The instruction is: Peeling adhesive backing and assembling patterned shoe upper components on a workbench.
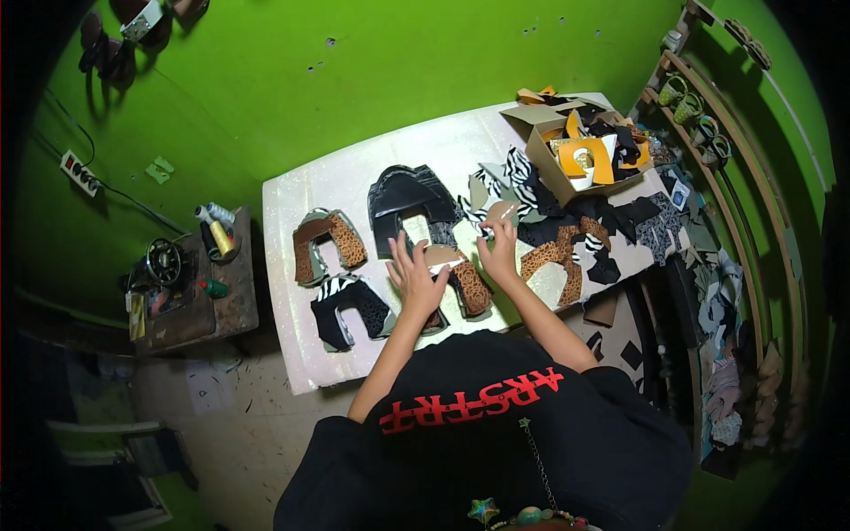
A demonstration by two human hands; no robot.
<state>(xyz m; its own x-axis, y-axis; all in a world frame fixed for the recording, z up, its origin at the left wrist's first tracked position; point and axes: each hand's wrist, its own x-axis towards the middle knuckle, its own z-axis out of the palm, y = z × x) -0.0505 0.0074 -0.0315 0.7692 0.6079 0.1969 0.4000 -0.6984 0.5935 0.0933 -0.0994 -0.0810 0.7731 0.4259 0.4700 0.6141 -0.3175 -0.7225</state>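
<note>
My left hand lies with its fingers spread at the edge of a stack of arch-shaped leopard-print pieces. A smooth tan piece tops that stack, beside my fingers. My right hand has its fingers closed at the lower edge of another rounded tan piece; the fingertips are small in view. Just beyond my left hand is a stack of black arch-shaped pieces. Farther left are a brown and leopard-print stack and a black and zebra-print one.
Zebra-print scraps and leopard-print offcuts cover the right of the white table. A cardboard box full of scraps stands at the back. Left is a sewing machine with thread spools; right, a wooden shoe rack.
</note>
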